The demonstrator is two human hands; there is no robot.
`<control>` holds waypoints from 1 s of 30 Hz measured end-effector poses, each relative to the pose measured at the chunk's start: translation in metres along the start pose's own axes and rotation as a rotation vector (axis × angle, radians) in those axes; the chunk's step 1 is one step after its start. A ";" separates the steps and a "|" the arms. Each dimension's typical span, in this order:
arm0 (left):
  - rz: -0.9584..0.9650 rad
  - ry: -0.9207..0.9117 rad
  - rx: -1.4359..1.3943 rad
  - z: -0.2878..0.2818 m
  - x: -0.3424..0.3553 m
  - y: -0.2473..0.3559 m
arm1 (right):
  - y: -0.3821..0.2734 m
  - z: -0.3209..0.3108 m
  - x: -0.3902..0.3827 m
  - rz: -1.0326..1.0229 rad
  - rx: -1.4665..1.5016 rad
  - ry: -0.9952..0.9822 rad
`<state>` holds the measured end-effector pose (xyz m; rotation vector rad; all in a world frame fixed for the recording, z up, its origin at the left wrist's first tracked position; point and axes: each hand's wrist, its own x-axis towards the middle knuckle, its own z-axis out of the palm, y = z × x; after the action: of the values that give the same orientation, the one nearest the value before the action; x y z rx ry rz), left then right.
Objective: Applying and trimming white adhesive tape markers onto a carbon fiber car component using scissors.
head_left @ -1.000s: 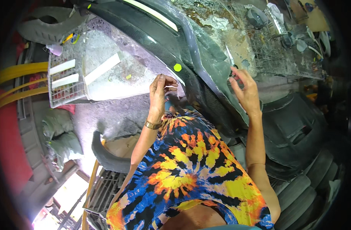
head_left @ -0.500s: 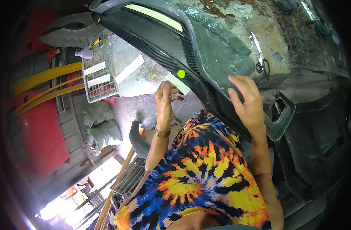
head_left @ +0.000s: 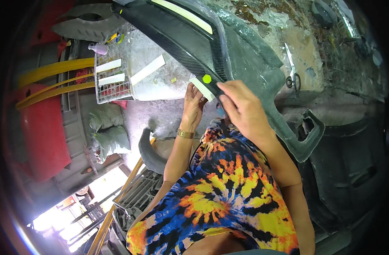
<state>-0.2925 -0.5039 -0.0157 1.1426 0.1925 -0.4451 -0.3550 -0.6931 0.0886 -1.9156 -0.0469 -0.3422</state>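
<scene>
A long black carbon-fibre car body part [head_left: 177,44] slants across the grey bench from upper left toward my body. On its near edge lies a short pale adhesive strip [head_left: 201,88], partly overhanging, beside a bright green dot [head_left: 207,79]. My left hand [head_left: 193,105], wearing a gold watch, is closed with its fingertips at the left edge of that strip. Over the part, just right of the strip, my right hand [head_left: 244,106] has its thumb and forefinger apart, the forefinger tip close to the strip. What lies beneath its palm is hidden.
Cut white strips [head_left: 148,70] lie on the bench and on a wire rack [head_left: 113,91] at left, near a purple bottle [head_left: 98,49]. Scissors [head_left: 292,74] rest on the right. A green-grey mould [head_left: 256,72] lies alongside the black part, and yellow curved pieces [head_left: 58,80] stand far left.
My right hand has moved left across the black part, close to the pale strip. My left hand has shifted slightly and its fingers are now up against the strip's edge.
</scene>
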 end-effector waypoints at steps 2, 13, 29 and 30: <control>-0.021 -0.024 -0.004 -0.005 0.008 0.002 | 0.004 0.020 0.002 -0.092 -0.145 -0.095; -0.060 -0.379 -0.105 -0.018 0.038 0.013 | -0.010 0.059 0.006 0.055 -0.438 -0.142; 0.088 -0.385 -0.089 -0.015 0.045 -0.007 | -0.032 0.094 0.005 0.028 -0.907 -0.107; 0.074 -0.399 -0.106 -0.014 0.044 -0.007 | -0.032 0.094 0.003 0.017 -0.947 -0.120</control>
<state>-0.2549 -0.5038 -0.0436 0.9331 -0.1720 -0.5797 -0.3381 -0.5951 0.0884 -2.8712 0.0661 -0.2512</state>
